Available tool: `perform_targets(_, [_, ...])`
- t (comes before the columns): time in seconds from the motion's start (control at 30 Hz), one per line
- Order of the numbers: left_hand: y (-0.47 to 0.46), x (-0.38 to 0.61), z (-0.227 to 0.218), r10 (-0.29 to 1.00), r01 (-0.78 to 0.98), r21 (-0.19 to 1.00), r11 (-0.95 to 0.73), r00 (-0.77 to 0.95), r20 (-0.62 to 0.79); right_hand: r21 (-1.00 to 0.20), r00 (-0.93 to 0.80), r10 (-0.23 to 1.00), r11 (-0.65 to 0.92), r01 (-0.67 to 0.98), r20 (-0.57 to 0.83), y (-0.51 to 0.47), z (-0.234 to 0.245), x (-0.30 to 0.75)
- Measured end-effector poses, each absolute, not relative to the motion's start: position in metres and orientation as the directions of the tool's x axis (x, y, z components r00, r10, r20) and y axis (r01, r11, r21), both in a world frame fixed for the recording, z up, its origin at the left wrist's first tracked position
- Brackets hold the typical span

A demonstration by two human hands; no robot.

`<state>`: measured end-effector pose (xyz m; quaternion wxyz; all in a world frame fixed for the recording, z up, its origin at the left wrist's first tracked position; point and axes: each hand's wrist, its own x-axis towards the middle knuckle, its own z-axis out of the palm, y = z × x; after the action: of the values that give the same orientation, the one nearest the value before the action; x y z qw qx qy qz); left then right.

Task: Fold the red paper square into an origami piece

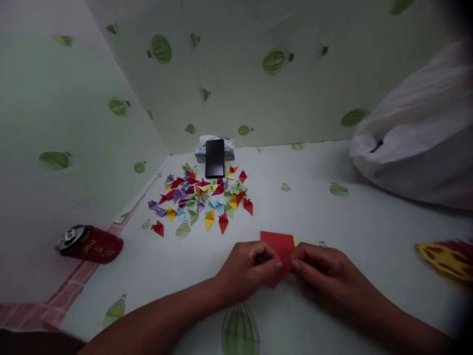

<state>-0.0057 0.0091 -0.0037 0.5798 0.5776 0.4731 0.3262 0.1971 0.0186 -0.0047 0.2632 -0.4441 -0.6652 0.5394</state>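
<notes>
A red sheet of paper (278,243) with a thin yellow edge at its right is held between my two hands, near the front middle of the table. My left hand (251,268) pinches it from the left, thumb and forefinger closed on it. From the right, my right hand (321,271) grips its edge, fingertips pressed together. The hands cover part of the sheet's lower half. Beyond them, to the left, lies a spread of small folded paper pieces (223,223) in red, yellow, green, blue and purple.
A black phone (215,159) leans on a tissue box (229,148) near the back wall. On the left stands a red drink can (96,245). A large white bag (417,133) sits at the right, with a yellow and red item (449,260) nearer to me.
</notes>
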Motion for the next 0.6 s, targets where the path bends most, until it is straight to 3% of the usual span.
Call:
perform_targets(0.23, [0.0124,-0.0081,0.0042,0.872,-0.055,0.926,0.374,0.362,-0.33,-0.973,-0.427,0.876,-0.186,0.133,-0.226,0.0181,-0.0021,0.194])
perform_targets(0.47, [0.0179,-0.014,0.0012,0.921,-0.153,0.96,0.236,0.349,-0.171,-0.897,-0.412,0.864,-0.395,-0.197,-0.29,0.0249,-0.0017,0.1941])
perform_targets(0.6, [0.0135,-0.0109,0.0042,0.924,-0.116,0.988,0.097,0.38,-0.047,-0.832,-0.49,0.818,-0.478,-0.283,-0.303,0.0226,-0.0029,0.1907])
